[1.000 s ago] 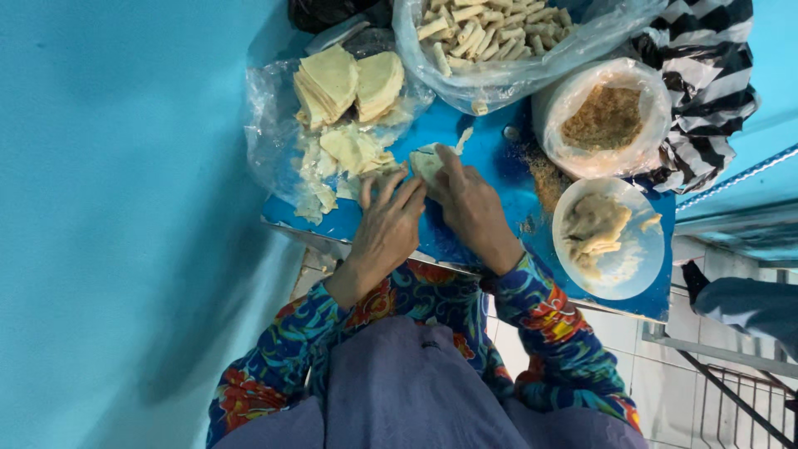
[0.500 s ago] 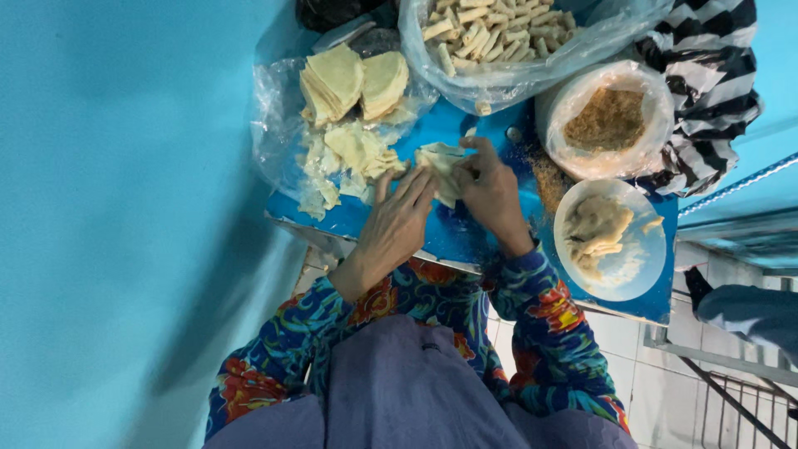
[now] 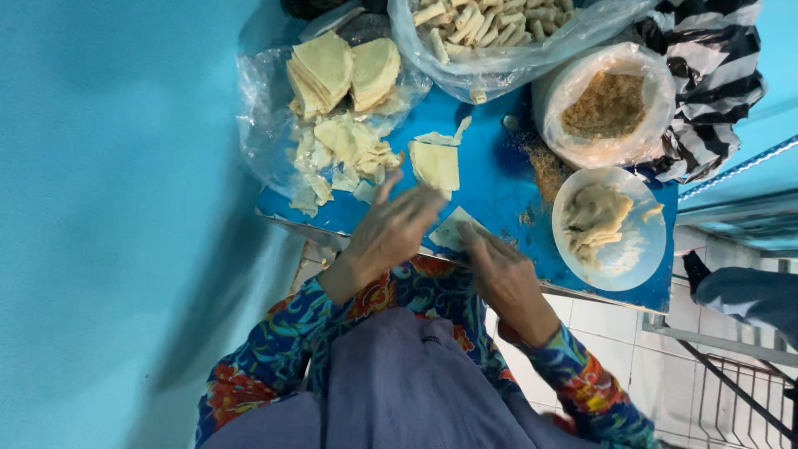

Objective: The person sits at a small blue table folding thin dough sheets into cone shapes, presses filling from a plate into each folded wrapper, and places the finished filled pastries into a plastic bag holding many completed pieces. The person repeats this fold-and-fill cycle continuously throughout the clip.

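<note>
Blue surface (image 3: 499,191) now bearing a pale wrapper square (image 3: 436,164), laid flat just beyond the left hand (image 3: 395,229), fingers released, lifted off it. Nearer the edge, right hand (image 3: 499,270) pressing fingers onto a second wrapper (image 3: 451,233); filling bowl (image 3: 632,249) further right.

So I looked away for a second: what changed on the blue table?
Both hands came apart and drew back toward the near edge. One wrapper sheet now lies flat mid-table; the right hand presses another, and the left hand hovers blurred. Bags and bowl stayed put.
</note>
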